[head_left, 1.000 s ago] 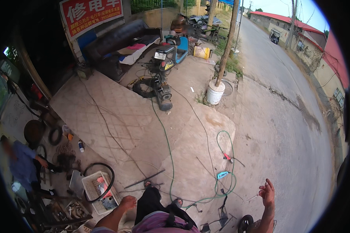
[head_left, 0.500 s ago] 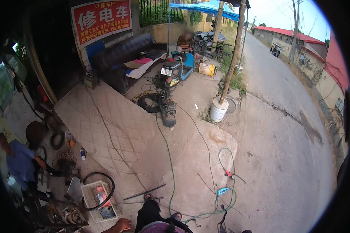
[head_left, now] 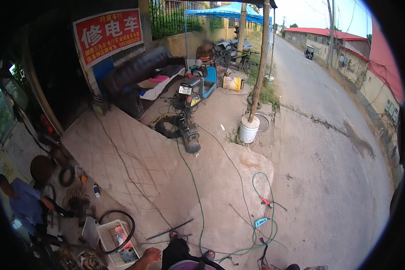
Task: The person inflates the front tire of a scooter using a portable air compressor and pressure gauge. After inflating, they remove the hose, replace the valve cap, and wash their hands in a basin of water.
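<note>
My left hand [head_left: 151, 255] is at the lower edge, beside my dark-trousered left leg. Its fingers look curled, and no object shows in them. Nearest to it on the left stands a cream plastic basket [head_left: 104, 237] with cloths and small things inside. A black tyre [head_left: 133, 222] leans over the basket's rim. My right hand cannot be made out; only a small skin-coloured patch and dark shapes show at the bottom edge right of my legs. Ahead of my sandalled feet lies a thin black bar [head_left: 170, 229] on the concrete.
A green hose [head_left: 201, 211] and cables cross the ground, near a blue tool [head_left: 260, 222] and a red-handled piece [head_left: 266, 202]. Beyond are an air compressor [head_left: 190, 137], a scooter [head_left: 198, 85], a sofa [head_left: 135, 72] and a post in a white bucket [head_left: 249, 130]. One person sits left, another far back.
The view has shifted slightly, so the scene sits a little differently. My left hand is a bit farther right and higher. Shapes have appeared at the lower right edge. The vehicle on the road has moved slightly.
</note>
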A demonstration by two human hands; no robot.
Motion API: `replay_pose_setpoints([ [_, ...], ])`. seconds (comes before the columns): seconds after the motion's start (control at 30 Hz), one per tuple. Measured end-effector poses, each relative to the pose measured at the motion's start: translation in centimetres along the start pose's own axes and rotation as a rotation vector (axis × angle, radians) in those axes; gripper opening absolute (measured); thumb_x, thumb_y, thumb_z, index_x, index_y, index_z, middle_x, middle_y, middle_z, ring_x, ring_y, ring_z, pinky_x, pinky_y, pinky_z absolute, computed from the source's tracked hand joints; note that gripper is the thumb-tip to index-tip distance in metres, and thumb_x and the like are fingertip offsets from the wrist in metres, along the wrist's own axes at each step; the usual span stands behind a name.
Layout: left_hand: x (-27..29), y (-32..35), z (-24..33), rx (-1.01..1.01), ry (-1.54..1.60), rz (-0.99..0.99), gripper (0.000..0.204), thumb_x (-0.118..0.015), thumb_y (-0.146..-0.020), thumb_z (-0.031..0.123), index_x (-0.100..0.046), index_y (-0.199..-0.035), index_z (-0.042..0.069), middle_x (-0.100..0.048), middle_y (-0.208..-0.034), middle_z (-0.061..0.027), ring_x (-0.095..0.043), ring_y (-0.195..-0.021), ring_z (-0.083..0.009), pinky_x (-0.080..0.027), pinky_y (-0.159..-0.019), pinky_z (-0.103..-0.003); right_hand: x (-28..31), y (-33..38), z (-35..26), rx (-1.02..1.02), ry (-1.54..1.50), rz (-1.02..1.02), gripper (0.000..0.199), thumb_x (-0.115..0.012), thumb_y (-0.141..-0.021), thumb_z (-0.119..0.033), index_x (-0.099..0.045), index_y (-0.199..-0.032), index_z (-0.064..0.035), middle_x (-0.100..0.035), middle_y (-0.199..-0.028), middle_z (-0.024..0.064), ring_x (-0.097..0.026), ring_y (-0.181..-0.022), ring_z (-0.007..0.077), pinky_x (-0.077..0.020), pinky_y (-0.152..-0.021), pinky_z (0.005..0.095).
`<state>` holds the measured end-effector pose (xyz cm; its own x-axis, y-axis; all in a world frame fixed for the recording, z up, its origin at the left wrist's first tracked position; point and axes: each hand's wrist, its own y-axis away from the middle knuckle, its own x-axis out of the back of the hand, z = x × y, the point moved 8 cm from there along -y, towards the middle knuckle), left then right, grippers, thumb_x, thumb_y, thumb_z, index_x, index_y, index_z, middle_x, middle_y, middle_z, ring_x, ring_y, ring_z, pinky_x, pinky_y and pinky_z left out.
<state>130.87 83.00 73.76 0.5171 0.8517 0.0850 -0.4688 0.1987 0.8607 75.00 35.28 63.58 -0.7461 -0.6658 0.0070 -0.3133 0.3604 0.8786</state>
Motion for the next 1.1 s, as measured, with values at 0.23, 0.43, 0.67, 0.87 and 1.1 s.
replay_pose_setpoints([
  [0.23,-2.5,0.8,-4.9,0.220,0.052,-0.151,0.018,-0.054,-0.092,0.031,-0.059,-0.095,0.014,-0.059,-0.075,-0.0025,-0.062,-0.060,-0.0202,-0.050,-0.056,-0.035,6.1,1.5,9.3,0.184,-0.094,-0.080,0.049,-0.058,-0.094,-0.028,-0.044,-0.136,-0.0062,-0.059,-0.126,0.0121,-0.061,-0.099,0.0284,-0.0532,-0.079,0.0398],
  [0.43,0.0,2.6,-4.6,0.242,-0.136,-0.015,0.023,-0.045,-0.094,0.036,-0.056,-0.090,0.016,-0.053,-0.072,-0.0006,-0.058,-0.057,-0.0200,-0.048,-0.052,-0.034,-2.0,7.8,2.9,0.518,1.077,0.045,0.054,-0.050,-0.092,-0.046,-0.054,-0.129,-0.0063,-0.060,-0.122,0.0208,-0.055,-0.114,0.0384,-0.0473,-0.092,0.0480],
  [0.67,-1.9,2.2,-0.6,0.114,-0.038,0.008,0.015,-0.061,-0.090,0.026,-0.059,-0.099,0.015,-0.060,-0.074,-0.0017,-0.062,-0.058,-0.0189,-0.048,-0.050,-0.033,-1.9,6.3,2.3,0.330,0.389,-0.128,0.079,-0.056,-0.084,-0.061,-0.043,-0.137,-0.0036,-0.058,-0.121,0.0186,-0.058,-0.107,0.0335,-0.0490,-0.087,0.0452],
  [0.87,-2.4,1.9,1.7,0.065,0.000,-0.052,0.019,-0.061,-0.089,0.027,-0.059,-0.102,0.013,-0.063,-0.080,-0.0042,-0.065,-0.065,-0.0202,-0.051,-0.059,-0.035,-3.7,7.5,-0.8,0.427,-0.172,-0.445,0.106,-0.068,-0.072,-0.068,-0.026,-0.144,-0.0006,-0.053,-0.122,0.0150,-0.058,-0.100,0.0264,-0.0509,-0.082,0.0420],
  [1.1,2.3,-0.3,-4.8,0.213,-0.017,0.108,0.026,-0.059,-0.091,0.029,-0.059,-0.107,0.009,-0.065,-0.088,-0.0087,-0.067,-0.071,-0.0242,-0.054,-0.064,-0.040,-6.0,-0.1,-4.3,0.410,0.111,-0.189,0.038,-0.057,-0.094,-0.036,-0.063,-0.110,-0.0024,-0.062,-0.088,0.0052,-0.056,-0.069,0.0143,-0.0480,-0.061,0.0304],
])
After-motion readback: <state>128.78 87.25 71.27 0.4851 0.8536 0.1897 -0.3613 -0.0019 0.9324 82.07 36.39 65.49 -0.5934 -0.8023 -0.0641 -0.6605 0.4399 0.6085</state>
